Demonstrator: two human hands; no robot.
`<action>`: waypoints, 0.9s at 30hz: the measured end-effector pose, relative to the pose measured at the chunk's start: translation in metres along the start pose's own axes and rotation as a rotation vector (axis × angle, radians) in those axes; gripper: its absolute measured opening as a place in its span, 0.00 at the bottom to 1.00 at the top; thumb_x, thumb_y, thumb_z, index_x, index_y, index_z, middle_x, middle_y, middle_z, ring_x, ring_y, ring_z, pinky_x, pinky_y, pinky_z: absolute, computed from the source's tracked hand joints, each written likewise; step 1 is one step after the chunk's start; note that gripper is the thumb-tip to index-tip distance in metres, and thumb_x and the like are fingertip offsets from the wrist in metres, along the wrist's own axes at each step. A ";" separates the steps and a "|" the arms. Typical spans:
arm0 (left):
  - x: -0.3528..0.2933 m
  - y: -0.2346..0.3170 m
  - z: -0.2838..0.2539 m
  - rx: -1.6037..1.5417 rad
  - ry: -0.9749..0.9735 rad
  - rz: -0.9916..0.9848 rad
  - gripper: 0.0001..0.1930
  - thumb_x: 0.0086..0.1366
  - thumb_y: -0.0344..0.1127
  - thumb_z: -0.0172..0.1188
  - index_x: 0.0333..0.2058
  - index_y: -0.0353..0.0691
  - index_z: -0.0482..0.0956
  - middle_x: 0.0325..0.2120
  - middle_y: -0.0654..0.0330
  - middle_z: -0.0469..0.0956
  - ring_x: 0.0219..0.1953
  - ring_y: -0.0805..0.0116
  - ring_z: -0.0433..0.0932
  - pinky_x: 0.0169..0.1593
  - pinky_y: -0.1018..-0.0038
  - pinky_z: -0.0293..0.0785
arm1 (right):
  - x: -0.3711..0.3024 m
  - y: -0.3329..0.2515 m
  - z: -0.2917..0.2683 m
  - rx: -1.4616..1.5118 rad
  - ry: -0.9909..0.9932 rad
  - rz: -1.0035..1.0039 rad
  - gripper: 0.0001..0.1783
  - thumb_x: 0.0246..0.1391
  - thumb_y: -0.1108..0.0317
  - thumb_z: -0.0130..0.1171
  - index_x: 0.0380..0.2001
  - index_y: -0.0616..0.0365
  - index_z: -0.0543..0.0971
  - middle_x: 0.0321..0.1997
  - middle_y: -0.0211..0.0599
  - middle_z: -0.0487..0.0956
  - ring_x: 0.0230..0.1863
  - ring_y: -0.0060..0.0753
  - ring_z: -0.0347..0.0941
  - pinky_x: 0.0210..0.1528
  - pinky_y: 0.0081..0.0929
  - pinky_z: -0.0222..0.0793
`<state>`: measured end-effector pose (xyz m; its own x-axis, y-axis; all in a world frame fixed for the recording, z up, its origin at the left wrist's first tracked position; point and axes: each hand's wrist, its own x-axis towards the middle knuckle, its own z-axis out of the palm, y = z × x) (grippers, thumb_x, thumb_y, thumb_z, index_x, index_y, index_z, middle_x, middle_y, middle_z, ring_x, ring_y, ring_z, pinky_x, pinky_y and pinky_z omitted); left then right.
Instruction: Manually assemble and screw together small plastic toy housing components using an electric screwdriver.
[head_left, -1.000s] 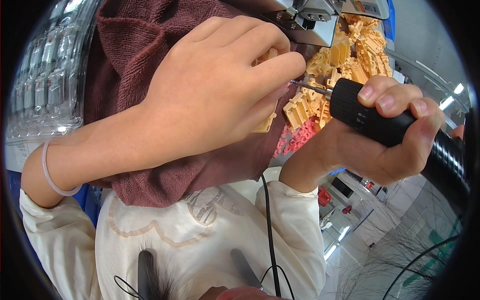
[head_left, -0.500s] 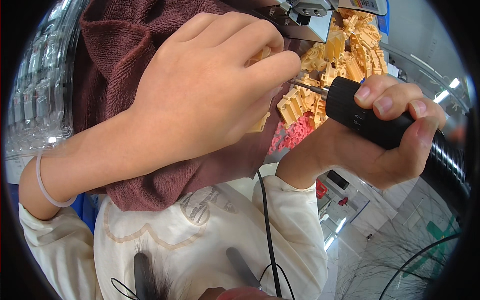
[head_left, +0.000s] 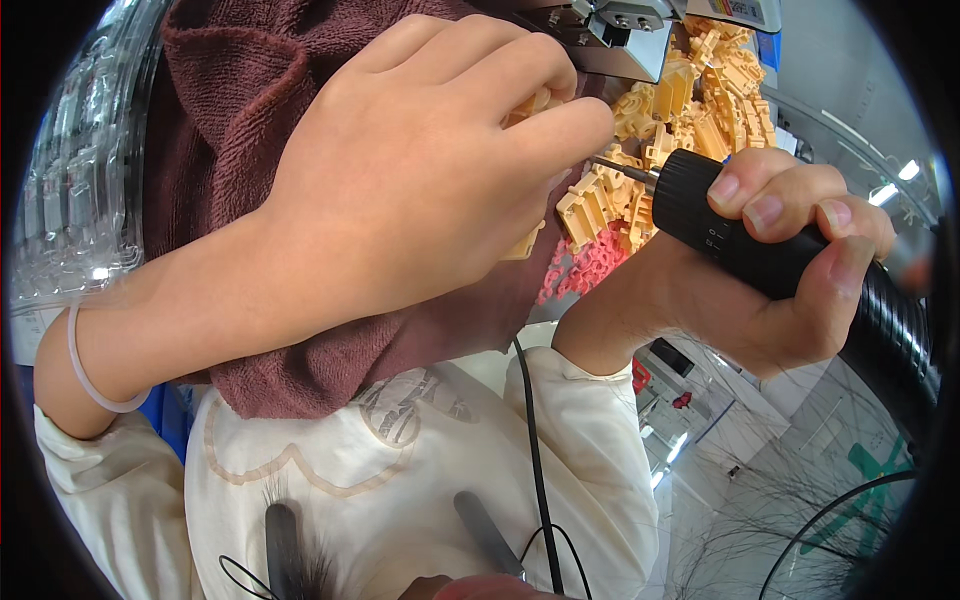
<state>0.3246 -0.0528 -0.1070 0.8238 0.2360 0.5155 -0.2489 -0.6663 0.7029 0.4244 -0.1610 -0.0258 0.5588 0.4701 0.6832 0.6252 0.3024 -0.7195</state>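
My left hand [head_left: 430, 150] is closed around a yellow plastic part [head_left: 528, 242], of which only bits show below the palm and between the fingers. Wrapped in my right hand [head_left: 790, 260] is a black electric screwdriver [head_left: 735, 215], lying tilted with its thin bit toward my left thumb and index finger. The bit's tip reaches close to those fingertips; whether it touches the held part is hidden. Under my left hand lies a maroon towel [head_left: 240, 130].
Many yellow plastic parts [head_left: 715, 90] are heaped beyond the screwdriver, with small pink pieces [head_left: 595, 262] nearer me. A metal device [head_left: 630, 45] stands at the top. Clear plastic trays [head_left: 80, 190] are stacked at the left. A black cable [head_left: 535, 450] hangs before my shirt.
My left hand has shifted slightly right and up with the yellow part. The screwdriver and right hand have barely moved; the collar looks slightly turned.
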 end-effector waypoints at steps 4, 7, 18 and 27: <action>0.001 -0.007 -0.001 -0.004 0.012 -0.014 0.12 0.54 0.31 0.65 0.39 0.44 0.78 0.41 0.62 0.77 0.43 0.58 0.76 0.44 0.68 0.70 | 0.004 0.010 -0.001 0.030 -0.059 0.004 0.14 0.54 0.63 0.46 0.32 0.65 0.73 0.17 0.41 0.66 0.16 0.34 0.64 0.18 0.26 0.65; 0.004 -0.009 -0.006 0.005 -0.006 -0.002 0.12 0.54 0.31 0.65 0.39 0.44 0.78 0.41 0.62 0.77 0.43 0.59 0.76 0.44 0.68 0.70 | 0.011 0.007 -0.006 0.060 -0.213 0.080 0.14 0.55 0.63 0.46 0.33 0.65 0.73 0.18 0.41 0.67 0.17 0.33 0.64 0.19 0.27 0.66; 0.001 0.010 -0.012 0.122 0.009 0.086 0.10 0.54 0.30 0.64 0.36 0.42 0.77 0.40 0.62 0.77 0.43 0.58 0.76 0.44 0.67 0.69 | 0.006 0.008 -0.019 0.045 -0.130 0.171 0.11 0.53 0.68 0.49 0.38 0.62 0.72 0.27 0.39 0.72 0.22 0.31 0.70 0.22 0.31 0.70; -0.004 0.005 -0.001 0.021 0.020 0.028 0.10 0.55 0.30 0.64 0.37 0.41 0.76 0.41 0.61 0.77 0.44 0.58 0.76 0.45 0.67 0.69 | 0.040 0.010 -0.027 0.209 -0.144 0.178 0.21 0.53 0.72 0.52 0.52 0.58 0.64 0.31 0.41 0.74 0.23 0.33 0.71 0.25 0.35 0.71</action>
<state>0.3199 -0.0566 -0.1054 0.8061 0.2307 0.5450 -0.2611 -0.6878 0.6773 0.4677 -0.1613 -0.0026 0.5571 0.6391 0.5303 0.3904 0.3621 -0.8465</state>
